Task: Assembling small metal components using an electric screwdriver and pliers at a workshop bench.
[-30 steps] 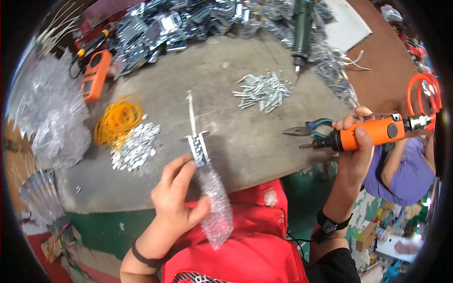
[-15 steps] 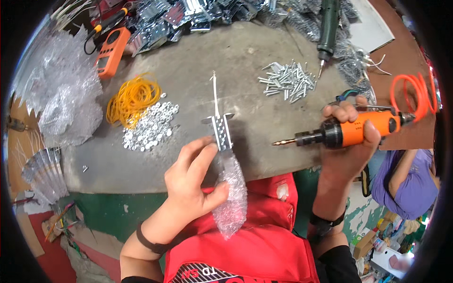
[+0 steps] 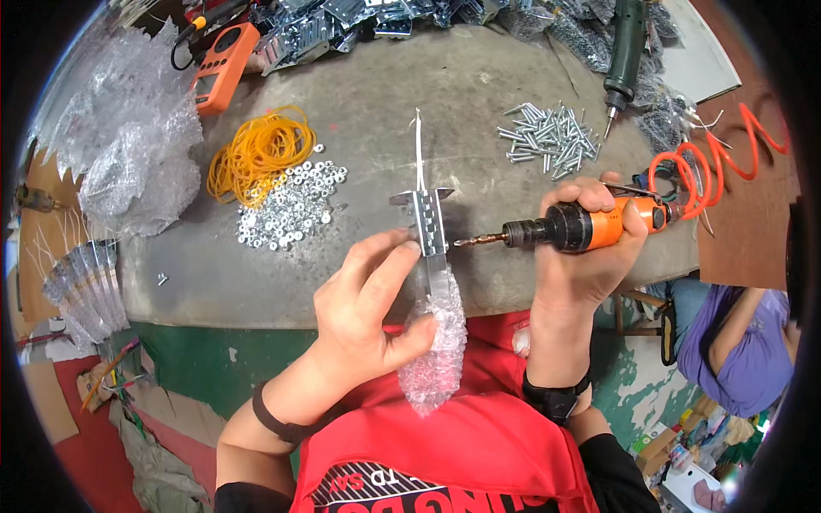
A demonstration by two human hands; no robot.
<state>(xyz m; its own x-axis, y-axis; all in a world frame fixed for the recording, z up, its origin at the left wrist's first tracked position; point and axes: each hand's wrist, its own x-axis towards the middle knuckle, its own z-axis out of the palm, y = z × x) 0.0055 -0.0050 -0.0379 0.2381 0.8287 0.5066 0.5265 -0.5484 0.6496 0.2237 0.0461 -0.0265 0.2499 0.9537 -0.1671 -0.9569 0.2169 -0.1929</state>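
My left hand point(image 3: 363, 312) grips a metal bracket point(image 3: 429, 224) over the table's near edge. Two white wires point(image 3: 419, 158) stick out from its far end. A bubble-wrap sleeve point(image 3: 434, 363) covers the near end, under my thumb. In my right hand point(image 3: 575, 278) is an orange air drill point(image 3: 605, 227), fingers wrapped around its body. Its drill bit point(image 3: 481, 240) points left, and the tip is just right of the bracket; I cannot tell whether they touch.
Small nuts point(image 3: 291, 205) lie beside yellow rubber bands point(image 3: 265, 150). Screws point(image 3: 552, 138) are heaped far right, by a green screwdriver point(image 3: 625, 60). Bubble wrap point(image 3: 128, 137) and an orange meter point(image 3: 225, 68) sit left. A coiled orange hose point(image 3: 697, 175) trails right. Another person point(image 3: 740, 350) is at right.
The drill in my right hand has moved left, its bit now close to the bracket. The view has shifted slightly. My left hand keeps its hold on the bracket.
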